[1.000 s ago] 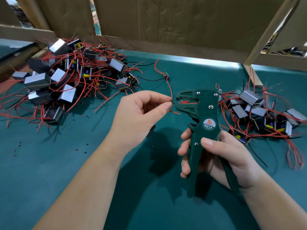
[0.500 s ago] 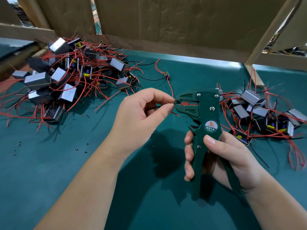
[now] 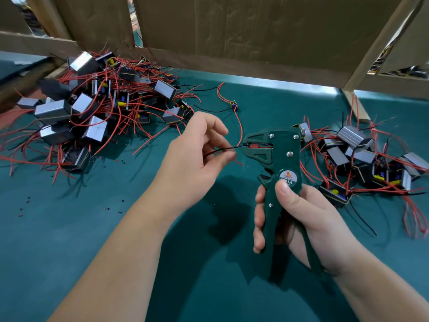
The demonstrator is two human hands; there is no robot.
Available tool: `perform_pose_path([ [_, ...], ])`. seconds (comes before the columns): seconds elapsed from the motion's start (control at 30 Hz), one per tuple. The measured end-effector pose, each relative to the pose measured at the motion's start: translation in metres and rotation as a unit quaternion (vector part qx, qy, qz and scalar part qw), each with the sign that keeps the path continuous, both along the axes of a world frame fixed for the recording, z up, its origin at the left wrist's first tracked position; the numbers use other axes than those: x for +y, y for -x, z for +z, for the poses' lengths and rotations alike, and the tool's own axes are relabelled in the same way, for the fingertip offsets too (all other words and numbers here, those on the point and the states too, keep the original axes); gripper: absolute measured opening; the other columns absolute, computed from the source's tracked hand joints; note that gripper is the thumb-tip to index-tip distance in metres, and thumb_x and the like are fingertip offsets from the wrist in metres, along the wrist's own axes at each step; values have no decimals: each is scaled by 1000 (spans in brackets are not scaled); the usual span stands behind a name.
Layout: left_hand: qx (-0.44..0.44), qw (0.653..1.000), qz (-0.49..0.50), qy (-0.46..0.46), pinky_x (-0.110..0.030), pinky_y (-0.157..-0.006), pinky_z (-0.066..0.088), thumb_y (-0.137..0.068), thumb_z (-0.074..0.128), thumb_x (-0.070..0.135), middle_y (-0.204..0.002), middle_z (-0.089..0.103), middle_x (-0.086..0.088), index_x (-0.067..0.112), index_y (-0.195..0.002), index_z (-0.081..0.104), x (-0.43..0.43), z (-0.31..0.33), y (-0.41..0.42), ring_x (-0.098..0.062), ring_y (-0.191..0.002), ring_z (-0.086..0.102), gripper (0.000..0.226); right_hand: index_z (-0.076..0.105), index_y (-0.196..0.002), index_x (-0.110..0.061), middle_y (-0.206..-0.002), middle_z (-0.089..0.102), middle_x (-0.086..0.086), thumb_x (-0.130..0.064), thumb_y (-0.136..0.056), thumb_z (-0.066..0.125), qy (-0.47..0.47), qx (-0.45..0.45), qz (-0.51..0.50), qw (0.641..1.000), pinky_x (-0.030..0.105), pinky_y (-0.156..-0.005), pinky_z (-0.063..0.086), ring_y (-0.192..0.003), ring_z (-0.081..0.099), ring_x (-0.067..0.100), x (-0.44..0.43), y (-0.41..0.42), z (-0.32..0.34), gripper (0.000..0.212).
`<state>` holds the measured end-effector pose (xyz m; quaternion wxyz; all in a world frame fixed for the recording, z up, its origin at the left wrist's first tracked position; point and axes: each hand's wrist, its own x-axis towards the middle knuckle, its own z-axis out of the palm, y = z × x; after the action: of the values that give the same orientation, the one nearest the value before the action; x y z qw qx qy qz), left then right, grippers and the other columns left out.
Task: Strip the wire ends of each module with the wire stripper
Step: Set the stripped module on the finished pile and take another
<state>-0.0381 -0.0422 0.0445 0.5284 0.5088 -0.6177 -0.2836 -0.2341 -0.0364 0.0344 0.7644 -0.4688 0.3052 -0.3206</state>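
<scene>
Wire stripper (image 3: 282,159) stands upright in the right hand (image 3: 301,219), whose fingers wrap round its handles. Its mouth meets the tip of a black wire (image 3: 228,148), which the left hand (image 3: 192,168) pinches at nine o'clock. The large heap of modules (image 3: 92,112) at ten o'clock probably awaits stripping. The smaller heap (image 3: 362,154) at three o'clock looks finished, and insulation bits (image 3: 120,208) dot the mat.

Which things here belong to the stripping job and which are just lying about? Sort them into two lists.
In the job: wire stripper, gripped by the right hand; black wire, pinched by the left hand; left module pile; right module pile.
Lying about: insulation scraps; cardboard wall; wooden strut.
</scene>
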Motion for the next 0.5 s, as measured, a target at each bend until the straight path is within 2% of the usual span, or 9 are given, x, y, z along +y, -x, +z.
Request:
perform_pose_path([
  [0.07,-51,998,23,-9,-10,-68,40,-82,70,3,-74,65,7,33,-94,44,0,-2,0,-2,-67,60,42,62,-78,-13,-59,54,14,-56,-64,79,12,20,-37,999,35,-45,44,-39,50,26,1,-3,0,48],
  [0.17,-90,995,43,-8,-5,-64,37,-81,72,6,-75,67,7,34,-91,46,1,-4,3,4,-63,57,40,61,-72,-13,-56,51,14,-50,-71,71,-12,21,-77,997,31,-42,42,-35,45,24,-1,-5,1,38],
  [0.27,-117,991,60,-3,-6,-66,39,-80,75,9,-76,69,12,25,-93,55,-2,-7,3,1,-65,57,28,68,-91,-2,-77,62,24,-43,-72,70,-67,-41,-46,996,42,-51,51,-52,57,33,-7,-2,5,45],
  [0.33,-130,989,73,-1,-6,-70,42,-79,75,9,-77,69,14,18,-95,63,-4,-9,0,2,-70,62,22,66,-103,4,-98,66,29,-41,-62,77,-103,-65,-28,992,49,-59,54,-63,62,38,-9,-1,5,61],
  [0.37,-136,988,78,1,-7,-72,44,-79,75,8,-79,69,14,17,-95,65,-5,-10,-1,2,-73,63,21,63,-105,5,-104,65,31,-38,-58,74,-119,-67,-31,990,50,-60,54,-65,62,39,-9,-1,5,65],
  [0.5,-156,981,111,22,-23,-80,53,-78,77,11,-93,66,6,13,-97,73,-7,-13,-4,-10,-80,67,19,55,-104,3,-107,65,33,-27,-66,48,-205,-26,-46,977,48,-60,57,-65,65,39,-13,3,6,49],
])
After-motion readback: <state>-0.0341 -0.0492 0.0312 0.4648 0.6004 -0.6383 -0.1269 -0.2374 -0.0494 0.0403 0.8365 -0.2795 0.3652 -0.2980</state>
